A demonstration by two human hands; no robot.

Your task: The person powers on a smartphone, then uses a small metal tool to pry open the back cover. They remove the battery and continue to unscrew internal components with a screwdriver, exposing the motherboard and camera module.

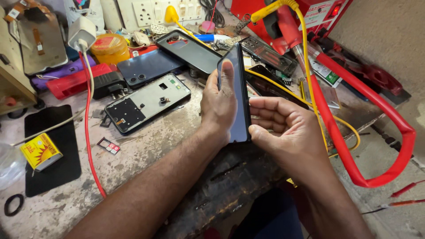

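Note:
I hold a dark phone [239, 88] upright on its edge above the workbench, its glossy face turned to the right. My left hand [219, 104] wraps its left side, with the thumb pressed along the upper edge. My right hand [283, 126] grips the lower right edge with thumb and curled fingers. To the left lies an opened phone frame [148, 102] with its inner parts showing, flat on the bench.
A dark blue back cover [148, 66] and a black case [190, 48] lie behind the frame. A red cable [87, 128] and a white charger [82, 33] are at left, a black mat [53, 150] with a yellow box [40, 151], and a thick red hose [354, 128] at right.

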